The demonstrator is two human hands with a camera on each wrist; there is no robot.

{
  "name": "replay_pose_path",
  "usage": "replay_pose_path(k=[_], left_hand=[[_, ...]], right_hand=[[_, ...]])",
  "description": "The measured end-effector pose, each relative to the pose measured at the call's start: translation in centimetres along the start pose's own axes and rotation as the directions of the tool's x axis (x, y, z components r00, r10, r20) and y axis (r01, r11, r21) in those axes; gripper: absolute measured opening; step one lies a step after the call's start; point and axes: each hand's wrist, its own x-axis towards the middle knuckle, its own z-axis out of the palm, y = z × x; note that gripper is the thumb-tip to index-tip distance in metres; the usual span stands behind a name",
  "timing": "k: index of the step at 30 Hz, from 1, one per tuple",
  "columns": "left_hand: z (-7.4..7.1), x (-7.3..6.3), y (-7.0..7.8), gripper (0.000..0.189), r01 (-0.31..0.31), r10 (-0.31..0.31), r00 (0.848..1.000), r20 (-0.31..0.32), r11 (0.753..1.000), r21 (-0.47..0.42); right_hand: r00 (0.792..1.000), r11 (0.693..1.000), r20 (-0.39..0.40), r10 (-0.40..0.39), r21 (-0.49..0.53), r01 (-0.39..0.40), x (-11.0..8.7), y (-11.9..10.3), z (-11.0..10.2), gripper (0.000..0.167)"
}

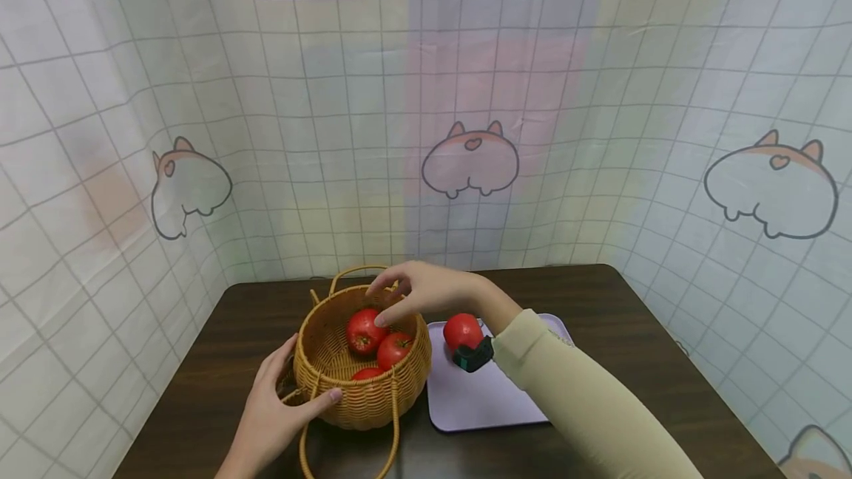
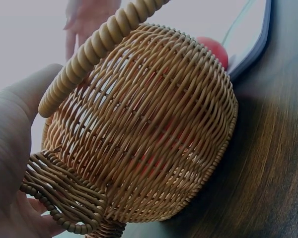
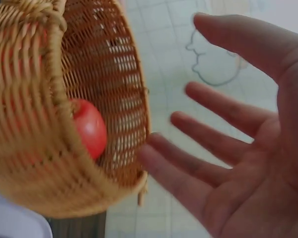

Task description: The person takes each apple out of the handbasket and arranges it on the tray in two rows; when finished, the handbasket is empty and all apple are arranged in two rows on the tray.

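Wicker basket [image 1: 364, 403] gripped at side by left hand [image 1: 274, 398]; right hand [image 1: 429, 291] hovers near its rim, fingers loosely parted.

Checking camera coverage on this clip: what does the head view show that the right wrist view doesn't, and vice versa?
Head only: the left hand gripping the basket; a red fruit on the lilac tray. Right wrist only: the palm of the right hand. Both: the basket, red fruit inside it, the right hand, part of the tray and the printed cloth.

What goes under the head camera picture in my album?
A left hand holds a wicker basket of red fruit while the right hand hovers above.
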Motion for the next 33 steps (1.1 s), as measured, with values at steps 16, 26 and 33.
replay_pose_path(k=[16,26,33], left_hand=[[-0.3,0.0,-0.2,0.120,0.011,-0.011,1.000,0.020,1.000,0.002],[-0.4,0.0,-0.1,0.120,0.025,-0.025,0.999,0.022,1.000,0.002],[-0.2,0.0,0.1,0.120,0.025,-0.025,0.999,0.022,1.000,0.011]], right_hand=[[0.958,0.968,0.218,0.185,-0.211,-0.139,7.7,-1.8,2.9,0.078],[0.913,0.925,0.209,0.351,-0.231,-0.302,10.5,-0.8,4.0,0.084],[0.889,0.900,0.221,0.402,-0.272,-0.340,10.9,-0.3,4.0,0.076]])
